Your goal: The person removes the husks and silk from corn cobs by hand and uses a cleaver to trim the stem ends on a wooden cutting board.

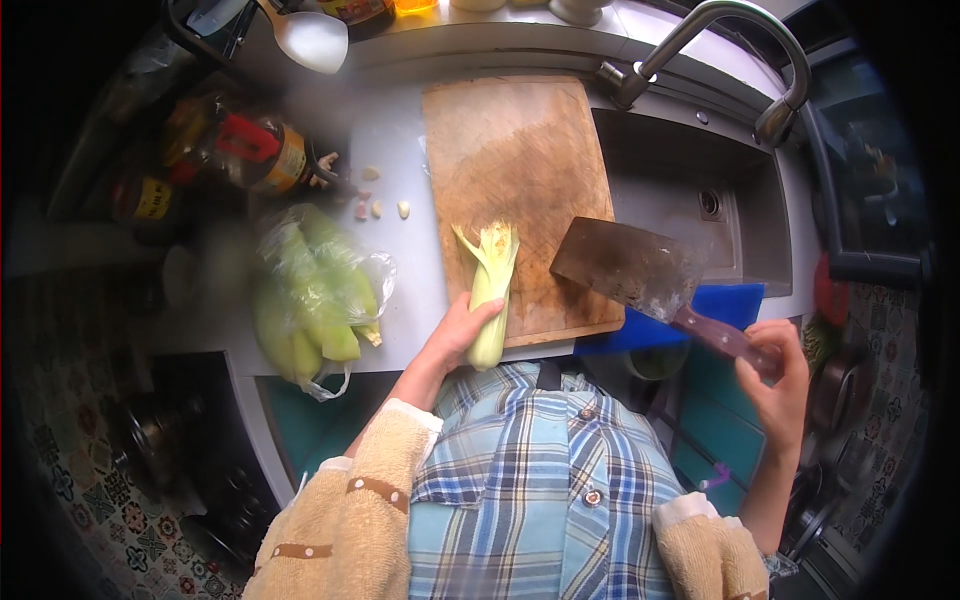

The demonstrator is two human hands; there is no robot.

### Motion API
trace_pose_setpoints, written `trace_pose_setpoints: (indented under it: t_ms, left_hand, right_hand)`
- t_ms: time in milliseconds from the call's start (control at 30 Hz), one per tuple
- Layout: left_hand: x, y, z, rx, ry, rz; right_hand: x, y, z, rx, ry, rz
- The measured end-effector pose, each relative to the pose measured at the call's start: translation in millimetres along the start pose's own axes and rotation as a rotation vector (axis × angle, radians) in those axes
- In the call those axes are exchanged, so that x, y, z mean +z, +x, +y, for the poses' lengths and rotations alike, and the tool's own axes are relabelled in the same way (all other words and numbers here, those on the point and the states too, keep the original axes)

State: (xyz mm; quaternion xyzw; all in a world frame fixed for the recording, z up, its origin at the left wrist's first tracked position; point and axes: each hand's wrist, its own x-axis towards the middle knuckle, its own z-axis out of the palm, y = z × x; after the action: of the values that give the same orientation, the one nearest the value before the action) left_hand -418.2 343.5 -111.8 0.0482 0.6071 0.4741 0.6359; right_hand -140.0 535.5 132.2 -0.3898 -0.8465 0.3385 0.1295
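Note:
My left hand (454, 330) grips an ear of corn (491, 322) still in its pale green husk. Its frayed, silk-tipped end points away from me over the front left of a wooden cutting board (517, 150). By the tail of its dark handle, my right hand (780, 371) holds a cleaver (630, 262). The wide, stained blade slants across the board's right edge, its far corner over the wood. Whether the blade touches the board, I cannot tell. Left of the board, a clear plastic bag (322, 277) holds several more husked ears.
Several garlic cloves (403, 209) lie on the white counter (397, 300). Jars (277, 157) crowd the back left. Right of the board is a sink (667, 172) under a curved faucet (682, 45). Something blue and flat (720, 304) hangs by the counter's front edge. A white ladle-like utensil (315, 41) juts in above.

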Motion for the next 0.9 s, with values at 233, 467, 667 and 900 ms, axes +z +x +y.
trace_pose_setpoints:
  t_ms: [233, 467, 667, 900]
  left_hand:
    - [11.3, -5.4, 17.4, 0.064, -0.031, -0.023]
    - [13.0, -0.5, 15.8, 0.052, -0.148, -0.041]
    - [27.3, 0.4, 17.2, 0.034, -0.129, -0.014]
    - [41.3, 2.4, 18.5, -0.001, -0.149, 0.043]
  right_hand:
    - [59.3, -14.8, 35.3, 0.064, -0.882, -0.38]
    - [104.8, -48.0, 79.1, 0.321, 0.039, -0.098]
    - [126.9, 3.4, 19.3, 0.367, 0.27, -0.041]
    - [152.4, 23.1, 14.1, -0.167, -0.437, -0.044]
